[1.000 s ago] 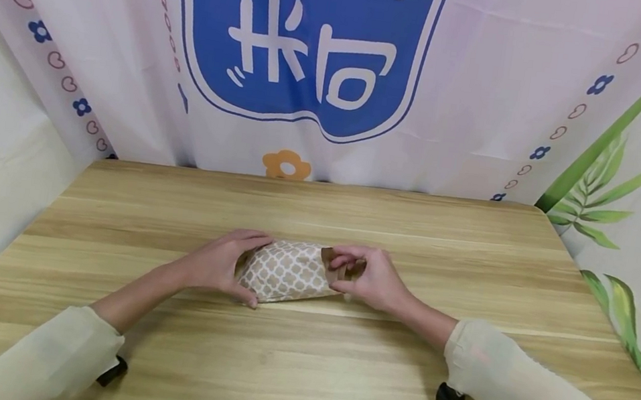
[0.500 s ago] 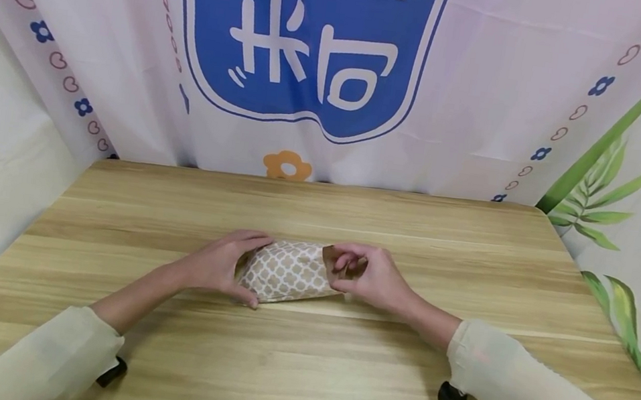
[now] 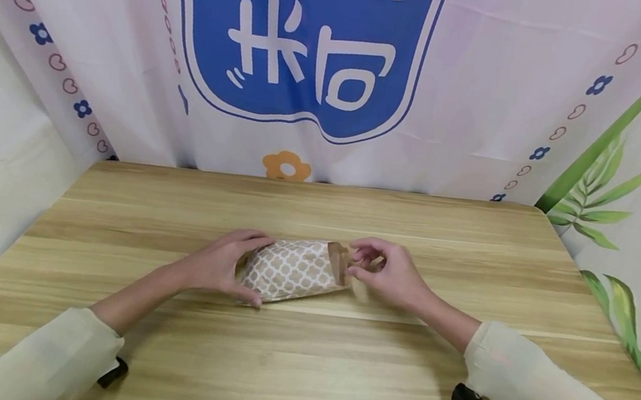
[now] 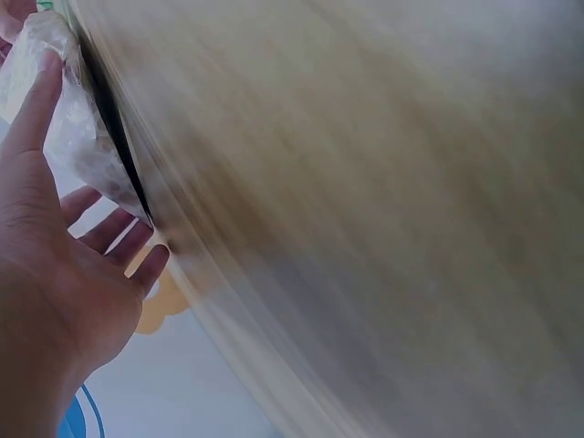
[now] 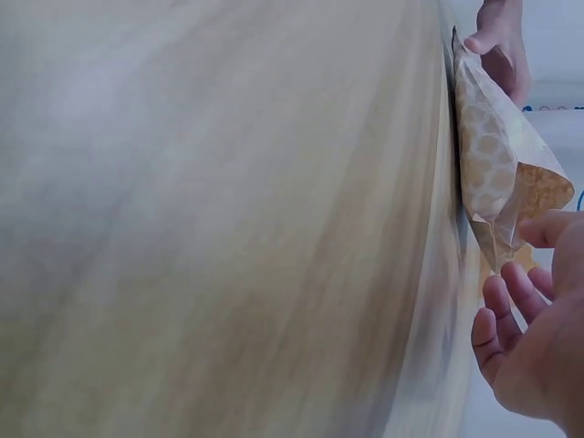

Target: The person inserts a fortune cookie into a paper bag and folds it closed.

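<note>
We have the quatrefoil-print paper bag (image 3: pixel 292 268) lying mid-desk (image 3: pixel 274 369). Left hand (image 3: pixel 227 265) grips its left end; right hand (image 3: pixel 390 273) is loosely curved at the mouth, thumb and fingers apart. Right wrist view adds the brown flap (image 5: pixel 546 187) standing up at the mouth. Only head view gets white characters (image 3: pixel 273 38) on the blue emblem (image 3: pixel 318 17); we can't read them reliably.

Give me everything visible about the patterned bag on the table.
The patterned bag shows white lattice around tan clovers on thin, crinkled material, paper or film by its look. It lies bulging on the wooden table, slightly slanted. Its brown right end looks open; contents not visible. The left hand holds its left end; the right hand is at the brown end, contact unclear.
</note>
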{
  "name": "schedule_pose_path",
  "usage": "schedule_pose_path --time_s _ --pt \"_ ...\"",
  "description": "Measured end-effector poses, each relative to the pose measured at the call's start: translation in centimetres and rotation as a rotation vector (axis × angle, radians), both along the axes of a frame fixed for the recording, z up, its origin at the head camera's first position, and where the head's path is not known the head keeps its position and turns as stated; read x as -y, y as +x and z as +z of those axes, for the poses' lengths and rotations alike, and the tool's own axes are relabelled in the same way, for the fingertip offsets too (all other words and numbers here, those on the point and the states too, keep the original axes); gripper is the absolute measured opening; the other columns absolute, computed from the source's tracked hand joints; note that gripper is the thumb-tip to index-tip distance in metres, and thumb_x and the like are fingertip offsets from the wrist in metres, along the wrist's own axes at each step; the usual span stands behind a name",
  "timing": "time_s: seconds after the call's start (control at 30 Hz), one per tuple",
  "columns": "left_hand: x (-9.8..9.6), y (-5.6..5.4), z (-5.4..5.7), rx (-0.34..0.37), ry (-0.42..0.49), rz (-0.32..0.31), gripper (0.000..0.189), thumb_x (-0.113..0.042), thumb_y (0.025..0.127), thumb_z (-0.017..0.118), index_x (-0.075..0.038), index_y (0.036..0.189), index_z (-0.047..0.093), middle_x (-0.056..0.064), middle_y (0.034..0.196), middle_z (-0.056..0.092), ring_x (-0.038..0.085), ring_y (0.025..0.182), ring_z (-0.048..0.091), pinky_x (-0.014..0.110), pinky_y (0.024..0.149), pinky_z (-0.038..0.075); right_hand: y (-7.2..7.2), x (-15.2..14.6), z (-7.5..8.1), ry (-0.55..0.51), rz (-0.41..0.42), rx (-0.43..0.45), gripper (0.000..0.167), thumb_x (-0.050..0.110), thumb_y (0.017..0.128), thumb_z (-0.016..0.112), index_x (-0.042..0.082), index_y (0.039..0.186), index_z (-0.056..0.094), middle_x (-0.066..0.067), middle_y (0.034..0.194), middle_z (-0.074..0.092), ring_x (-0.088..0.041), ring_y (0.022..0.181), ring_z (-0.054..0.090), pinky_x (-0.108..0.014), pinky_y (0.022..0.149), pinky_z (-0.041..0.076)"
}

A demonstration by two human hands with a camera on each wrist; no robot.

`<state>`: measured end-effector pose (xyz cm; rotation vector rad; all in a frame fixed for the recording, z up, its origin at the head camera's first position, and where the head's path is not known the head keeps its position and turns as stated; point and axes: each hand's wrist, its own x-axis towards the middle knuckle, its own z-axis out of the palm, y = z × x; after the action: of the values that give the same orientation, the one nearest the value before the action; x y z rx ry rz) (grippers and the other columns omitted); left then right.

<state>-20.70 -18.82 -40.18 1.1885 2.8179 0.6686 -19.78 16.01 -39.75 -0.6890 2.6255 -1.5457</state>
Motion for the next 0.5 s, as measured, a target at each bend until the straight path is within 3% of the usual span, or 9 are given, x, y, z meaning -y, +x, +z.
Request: schedule_pose_path --time_s 0.27,0.5 --pt "-0.4 0.4 0.2 0.024 -0.002 0.117 0.081 -0.054 0.089 0.076 -0.001 0.147 0.056 0.022 0.147 0.055 0.043 0.138 0.049 0.065 0.112 0.040 0.2 -0.7 -0.5 0.015 0.002 -0.007 0.030 -0.005 0.087 0.077 -0.010 0.115 0.069 -0.012 0.094 0.072 -0.019 0.084 0.067 -0.025 0.070 0.058" --pt "-1.0 0.5 0.6 0.003 -0.021 0.157 0.079 -0.054 0.091 0.074 0.000 0.145 0.057 0.020 0.138 0.062 0.040 0.129 0.057 0.064 0.110 0.042 0.4 -0.7 -0.4 0.034 -0.013 0.024 0.030 -0.007 0.085 0.078 -0.009 0.114 0.070 -0.010 0.092 0.072 -0.019 0.085 0.067 -0.024 0.074 0.058"
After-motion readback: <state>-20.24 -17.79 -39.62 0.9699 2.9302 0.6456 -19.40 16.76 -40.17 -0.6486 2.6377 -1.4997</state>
